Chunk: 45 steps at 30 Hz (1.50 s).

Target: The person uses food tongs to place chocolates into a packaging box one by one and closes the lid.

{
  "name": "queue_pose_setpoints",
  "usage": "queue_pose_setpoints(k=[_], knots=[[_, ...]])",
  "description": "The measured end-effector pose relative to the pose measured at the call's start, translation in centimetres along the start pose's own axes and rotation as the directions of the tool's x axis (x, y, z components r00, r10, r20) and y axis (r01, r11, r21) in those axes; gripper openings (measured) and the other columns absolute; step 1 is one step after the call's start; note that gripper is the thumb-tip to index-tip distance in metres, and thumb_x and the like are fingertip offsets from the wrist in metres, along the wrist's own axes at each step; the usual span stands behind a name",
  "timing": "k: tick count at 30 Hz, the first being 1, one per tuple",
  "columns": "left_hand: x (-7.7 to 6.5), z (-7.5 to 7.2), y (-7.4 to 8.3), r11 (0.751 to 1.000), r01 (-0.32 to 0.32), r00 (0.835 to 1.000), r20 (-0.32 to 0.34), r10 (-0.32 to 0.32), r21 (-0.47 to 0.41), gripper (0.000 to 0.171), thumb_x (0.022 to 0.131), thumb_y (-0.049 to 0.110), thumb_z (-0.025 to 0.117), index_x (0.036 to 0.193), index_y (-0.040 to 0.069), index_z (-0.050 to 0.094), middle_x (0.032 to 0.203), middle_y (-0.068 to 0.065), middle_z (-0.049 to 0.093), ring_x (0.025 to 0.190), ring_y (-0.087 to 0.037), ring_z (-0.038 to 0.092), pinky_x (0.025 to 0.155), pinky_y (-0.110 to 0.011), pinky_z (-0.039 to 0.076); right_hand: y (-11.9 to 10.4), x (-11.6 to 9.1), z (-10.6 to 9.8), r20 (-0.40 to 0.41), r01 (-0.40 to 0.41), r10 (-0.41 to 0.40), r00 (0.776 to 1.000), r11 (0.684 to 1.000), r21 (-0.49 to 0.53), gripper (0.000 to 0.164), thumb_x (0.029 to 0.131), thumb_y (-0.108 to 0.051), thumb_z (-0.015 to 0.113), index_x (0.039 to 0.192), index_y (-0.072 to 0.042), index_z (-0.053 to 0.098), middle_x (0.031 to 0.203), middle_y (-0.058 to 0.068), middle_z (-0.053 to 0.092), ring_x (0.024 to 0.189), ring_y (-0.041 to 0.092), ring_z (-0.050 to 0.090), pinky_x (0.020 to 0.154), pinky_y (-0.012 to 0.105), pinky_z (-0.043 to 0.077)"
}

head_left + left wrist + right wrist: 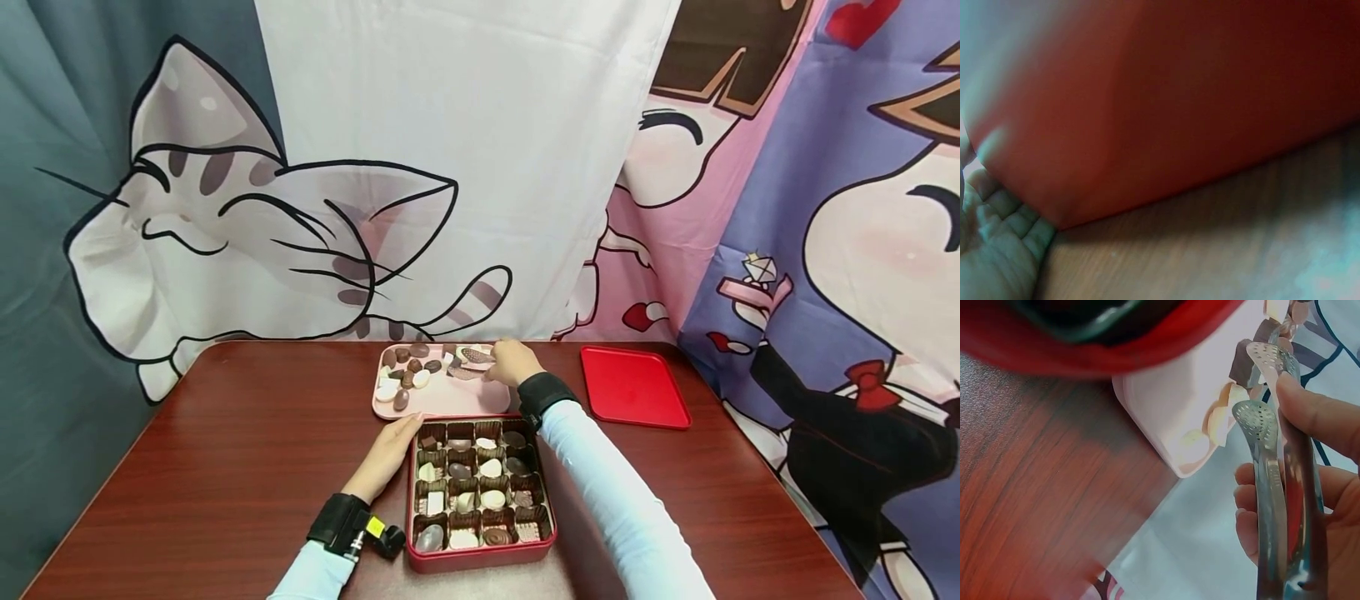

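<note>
A red box (480,560) of chocolates, split into dark compartments, stands at the table's front. My left hand (393,446) grips its back left corner; in the left wrist view, the left hand's (1000,250) fingers go round behind the red wall. Beyond the box lies a pink tray (465,402) with brown, dark and white chocolates (408,379). My right hand (513,363) reaches over that tray's right end, holding metal tongs (472,357). In the right wrist view, the perforated heads of the tongs (1259,422) stand apart, and whether chocolate sits between them I cannot tell.
To the right of the pink tray lies a flat red tray (633,383) on the brown wooden table (262,450). Printed cloth (465,125) hangs along the table's back edge. A small black device (388,542) on the left wristband sits beside the box.
</note>
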<state>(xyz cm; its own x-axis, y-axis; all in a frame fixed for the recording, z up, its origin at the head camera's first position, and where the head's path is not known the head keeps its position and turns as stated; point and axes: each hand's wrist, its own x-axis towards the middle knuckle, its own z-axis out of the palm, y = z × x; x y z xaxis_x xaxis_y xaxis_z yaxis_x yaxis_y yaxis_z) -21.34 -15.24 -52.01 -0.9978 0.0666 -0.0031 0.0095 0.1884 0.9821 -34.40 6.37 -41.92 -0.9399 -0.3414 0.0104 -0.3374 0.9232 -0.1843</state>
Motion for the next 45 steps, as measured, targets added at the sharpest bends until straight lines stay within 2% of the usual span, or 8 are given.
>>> queue_pose_setpoints(k=[3,9,15,24,30,34,38,45], knots=[[-0.1,-0.2,0.0,1.0,0.004,1.0,0.007,-0.004,0.006,0.052,0.11,0.03,0.042,0.145,-0.007,0.051,0.152,-0.024,0.052,0.148,-0.039,0.042,0.127,-0.054,0.032,-0.4,0.2,0.3,0.0,0.016,-0.016,1.0,1.0,-0.019,0.026,0.079,-0.023,0.086,0.073,-0.007,0.066,0.104,0.013,0.07,0.096,0.027,0.069,0.084,0.042,0.059],[-0.1,-0.1,-0.3,1.0,0.009,1.0,0.02,-0.009,-0.001,0.053,0.109,0.033,0.043,0.146,-0.004,0.051,0.152,-0.022,0.052,0.148,-0.038,0.043,0.127,-0.055,0.032,-0.9,0.6,1.0,0.023,0.035,-0.034,0.999,0.998,-0.045,0.024,0.08,-0.02,0.086,0.074,-0.007,0.067,0.112,0.013,0.07,0.106,0.028,0.069,0.092,0.043,0.061],[0.1,0.0,-0.2,1.0,-0.009,1.0,-0.002,0.009,0.028,0.049,0.11,0.03,0.043,0.143,-0.003,0.055,0.148,-0.022,0.057,0.145,-0.037,0.047,0.125,-0.053,0.034,-1.4,0.6,0.8,0.04,0.04,-0.037,0.999,0.997,-0.064,0.018,0.083,-0.02,0.084,0.083,-0.005,0.074,0.107,0.013,0.073,0.103,0.029,0.07,0.091,0.042,0.061],[0.1,-0.1,0.2,1.0,-0.005,1.0,0.002,0.005,0.019,0.049,0.109,0.029,0.044,0.144,-0.004,0.053,0.15,-0.023,0.054,0.146,-0.038,0.045,0.126,-0.055,0.033,-0.9,0.1,-0.5,0.036,0.004,-0.003,0.999,0.999,-0.037,0.024,0.084,-0.02,0.083,0.074,-0.007,0.065,0.1,0.011,0.074,0.098,0.028,0.072,0.09,0.043,0.061],[0.0,0.0,0.0,1.0,-0.01,1.0,0.009,0.009,0.028,0.051,0.11,0.031,0.043,0.145,-0.004,0.051,0.151,-0.022,0.054,0.147,-0.039,0.044,0.126,-0.055,0.033,-0.2,-0.7,-1.3,0.021,0.001,-0.001,1.0,1.0,-0.012,0.028,0.085,-0.022,0.081,0.07,-0.011,0.06,0.096,0.01,0.071,0.09,0.025,0.069,0.078,0.041,0.058],[0.1,0.1,-0.1,1.0,-0.003,1.0,0.011,0.003,0.025,0.05,0.11,0.033,0.043,0.144,-0.001,0.055,0.147,-0.019,0.058,0.143,-0.034,0.049,0.124,-0.052,0.036,0.3,-1.5,-1.8,0.001,-0.009,0.009,1.0,1.0,0.025,0.019,0.084,-0.022,0.08,0.082,-0.006,0.072,0.103,0.012,0.072,0.095,0.028,0.07,0.082,0.044,0.059],[0.1,0.0,-0.1,1.0,0.0,1.0,0.005,0.0,0.014,0.046,0.11,0.032,0.043,0.139,0.001,0.06,0.142,-0.016,0.063,0.137,-0.027,0.053,0.122,-0.046,0.039,0.8,-2.5,-2.3,-0.03,-0.005,0.007,1.0,0.998,0.064,0.023,0.083,-0.021,0.079,0.099,-0.005,0.078,0.108,0.013,0.073,0.102,0.03,0.071,0.087,0.047,0.06],[0.1,0.0,0.0,1.0,-0.015,1.0,0.024,0.015,0.006,0.05,0.11,0.03,0.042,0.144,-0.004,0.053,0.149,-0.022,0.055,0.145,-0.036,0.046,0.126,-0.053,0.034,1.6,-4.3,-3.2,-0.086,0.051,-0.045,0.995,0.996,0.069,0.018,0.082,-0.019,0.079,0.094,-0.006,0.08,0.1,0.012,0.071,0.098,0.03,0.07,0.085,0.049,0.06]])
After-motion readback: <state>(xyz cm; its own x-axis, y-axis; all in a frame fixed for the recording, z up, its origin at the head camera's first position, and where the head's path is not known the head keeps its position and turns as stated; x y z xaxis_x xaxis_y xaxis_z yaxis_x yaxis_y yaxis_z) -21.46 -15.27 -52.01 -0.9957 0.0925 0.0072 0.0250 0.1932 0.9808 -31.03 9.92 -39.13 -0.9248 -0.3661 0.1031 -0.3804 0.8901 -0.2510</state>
